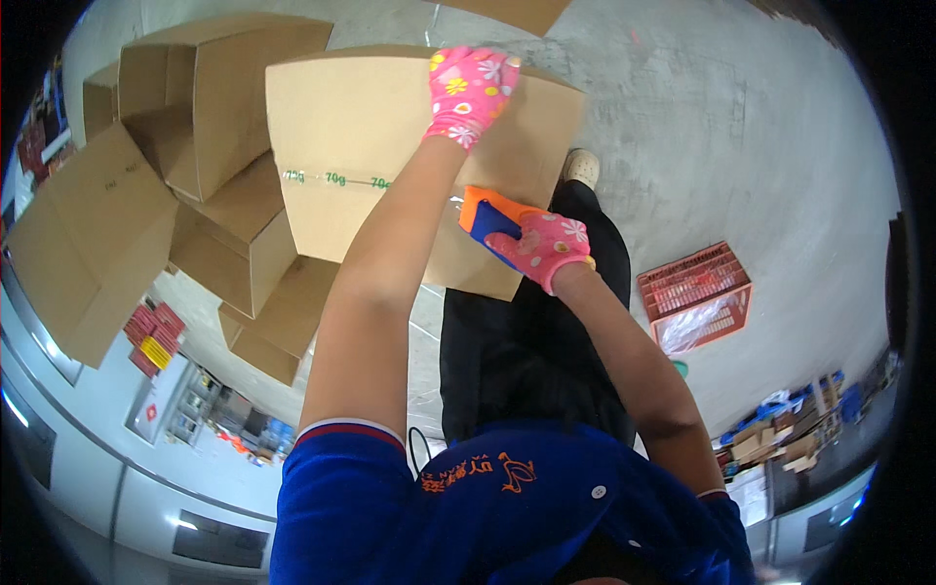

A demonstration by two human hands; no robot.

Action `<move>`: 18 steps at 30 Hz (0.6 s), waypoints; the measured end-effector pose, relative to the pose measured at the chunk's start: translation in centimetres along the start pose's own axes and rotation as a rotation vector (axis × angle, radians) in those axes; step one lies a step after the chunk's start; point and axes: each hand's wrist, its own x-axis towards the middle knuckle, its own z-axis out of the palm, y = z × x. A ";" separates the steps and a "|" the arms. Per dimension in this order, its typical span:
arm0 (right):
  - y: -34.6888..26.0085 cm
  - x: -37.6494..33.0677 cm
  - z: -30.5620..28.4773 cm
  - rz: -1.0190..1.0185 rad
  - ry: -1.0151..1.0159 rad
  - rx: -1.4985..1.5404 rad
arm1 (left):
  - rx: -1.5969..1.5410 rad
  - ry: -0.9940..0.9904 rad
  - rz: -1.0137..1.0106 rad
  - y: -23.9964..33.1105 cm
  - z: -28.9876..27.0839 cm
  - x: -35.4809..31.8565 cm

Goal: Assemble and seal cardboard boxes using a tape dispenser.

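A brown cardboard box (346, 117) lies in front of me, closed on the side facing up. A strip of clear tape with green print (351, 181) runs across its middle seam. My left hand (473, 93), in a pink flowered glove, grips the box's far edge, its fingertips folded over and partly hidden. In my right hand (551, 246), gloved alike, is an orange and blue tape dispenser (489, 216), its fingers closed around it. The dispenser's head is against the box near the right part of the seam.
Several open cardboard boxes (224, 107) are stacked on the left. A red plastic crate (697, 297) with clear plastic in it stands on the grey floor (741, 146) to the right. Flattened cardboard (512, 12) shows at the far edge. My shoe (582, 168) is beside the box.
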 end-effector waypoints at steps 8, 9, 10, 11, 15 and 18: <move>6.2 -2.0 0.5 -0.052 0.057 0.005 | 0.019 -0.033 -0.016 -0.4 -0.2 -0.2; 7.1 -2.4 -0.2 -0.034 0.020 0.009 | 0.023 -0.042 -0.012 -0.6 -0.2 -0.4; 7.9 -3.0 -1.1 -0.011 -0.013 0.010 | 0.049 -0.031 -0.013 -0.8 -0.2 -0.5; 9.1 -3.2 -1.3 -0.008 -0.014 0.017 | 0.077 -0.021 -0.013 -1.0 -0.1 -0.5; 16.1 -3.1 -1.4 0.060 0.000 -0.020 | 0.071 0.075 0.083 -2.4 0.8 -0.6; 18.8 -0.6 -0.2 0.072 0.003 0.011 | 0.036 0.074 0.120 -0.7 -0.1 -0.6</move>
